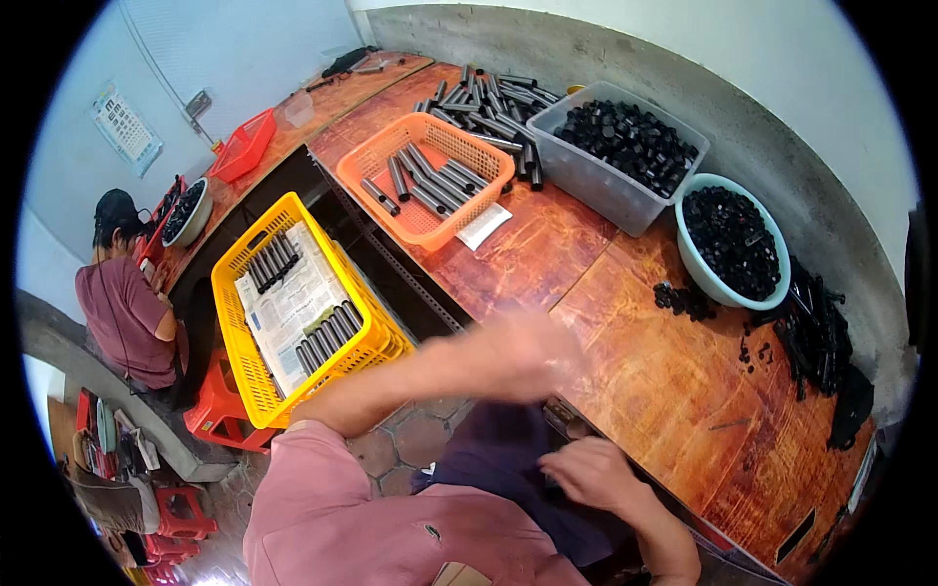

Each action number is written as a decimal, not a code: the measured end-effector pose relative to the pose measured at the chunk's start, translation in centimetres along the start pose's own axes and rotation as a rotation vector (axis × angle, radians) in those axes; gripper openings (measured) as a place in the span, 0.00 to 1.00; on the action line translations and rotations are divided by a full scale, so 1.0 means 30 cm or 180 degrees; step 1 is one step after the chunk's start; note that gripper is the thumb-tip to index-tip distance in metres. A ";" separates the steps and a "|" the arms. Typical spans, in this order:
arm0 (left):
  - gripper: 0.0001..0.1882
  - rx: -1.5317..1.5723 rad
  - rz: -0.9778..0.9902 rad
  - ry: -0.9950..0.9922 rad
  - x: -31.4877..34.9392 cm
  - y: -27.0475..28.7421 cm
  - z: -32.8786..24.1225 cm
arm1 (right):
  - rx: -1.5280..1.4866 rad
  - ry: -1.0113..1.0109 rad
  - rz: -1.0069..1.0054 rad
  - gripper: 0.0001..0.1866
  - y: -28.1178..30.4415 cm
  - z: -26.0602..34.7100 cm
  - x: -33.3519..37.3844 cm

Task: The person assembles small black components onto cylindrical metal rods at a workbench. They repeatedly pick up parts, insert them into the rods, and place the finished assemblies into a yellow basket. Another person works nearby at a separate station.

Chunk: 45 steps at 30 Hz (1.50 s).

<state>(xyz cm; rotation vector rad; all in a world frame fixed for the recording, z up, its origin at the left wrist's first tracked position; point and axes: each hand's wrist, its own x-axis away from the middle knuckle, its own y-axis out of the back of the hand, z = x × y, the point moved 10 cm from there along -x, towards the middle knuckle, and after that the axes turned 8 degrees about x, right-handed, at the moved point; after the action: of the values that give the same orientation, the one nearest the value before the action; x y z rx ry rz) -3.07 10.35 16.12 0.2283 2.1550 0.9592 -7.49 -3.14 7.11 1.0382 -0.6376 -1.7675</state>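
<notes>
My left hand [542, 356] is stretched across my front above the table's near edge, smeared by motion, so its fingers cannot be read. Lower and to the right, my right hand [591, 474] is beside that edge with its fingers curled together; whatever it may hold is hidden. To the left of my left forearm stands a yellow plastic crate [366, 344], lined with newspaper [283, 308]. Two groups of dark metal tubes [330, 339] lie in rows on the paper. Beyond my left hand, an orange basket [357, 181] holds loose grey metal tubes [430, 181].
More tubes [493, 103] are heaped behind the basket. A clear bin [586, 181] and a pale basin [699, 264] hold small black parts. Long black pieces [816, 327] lie at far right. A co-worker [127, 293] sits at left, near red stools [220, 410].
</notes>
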 end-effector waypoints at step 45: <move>0.18 0.6969 -0.1393 0.2748 -0.188 -0.801 0.437 | 0.1842 -0.2012 -0.2519 0.05 0.387 -0.360 0.501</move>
<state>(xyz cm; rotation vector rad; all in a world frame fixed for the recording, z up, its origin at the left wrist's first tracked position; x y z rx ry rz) 13.25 -1.58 -3.19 0.2935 2.6913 -2.1516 4.53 -21.31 5.27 1.2032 -1.3097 -2.7486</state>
